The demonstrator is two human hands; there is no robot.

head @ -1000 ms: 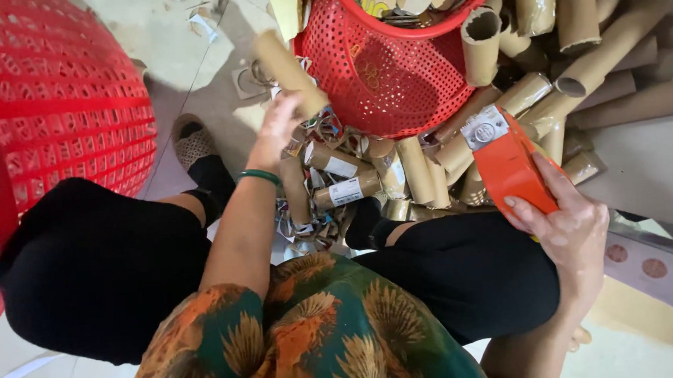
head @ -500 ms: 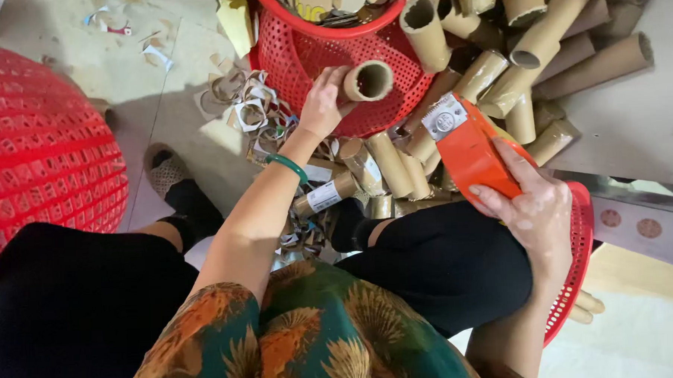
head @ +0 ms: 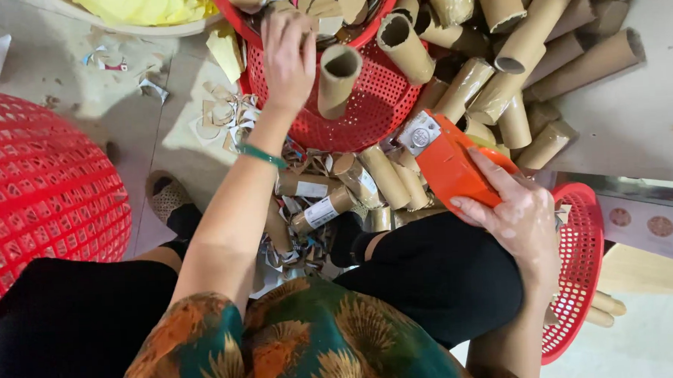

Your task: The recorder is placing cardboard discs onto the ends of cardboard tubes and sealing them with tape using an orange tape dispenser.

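My left hand (head: 289,58) is stretched forward over the rim of a red mesh basket (head: 364,113) and grips a brown cardboard tube (head: 338,79) held upright, its open end facing me. A green band circles that wrist. My right hand (head: 513,216) rests on my right knee and holds an orange hand tool (head: 447,159) with a white label at its tip. Between my knees lie several more cardboard tubes (head: 351,192), some with paper labels still on them.
A big pile of bare cardboard tubes (head: 525,48) fills the upper right. A large red mesh basket (head: 42,192) stands at the left and a smaller red basket (head: 578,270) at my right side. Paper scraps (head: 222,111) litter the floor; a yellow sheet (head: 147,8) lies in a tub at the top.
My left hand has lifted a tube from the pile between my knees and carried it forward to the red basket's rim. The right hand stays on the knee with the orange tool.
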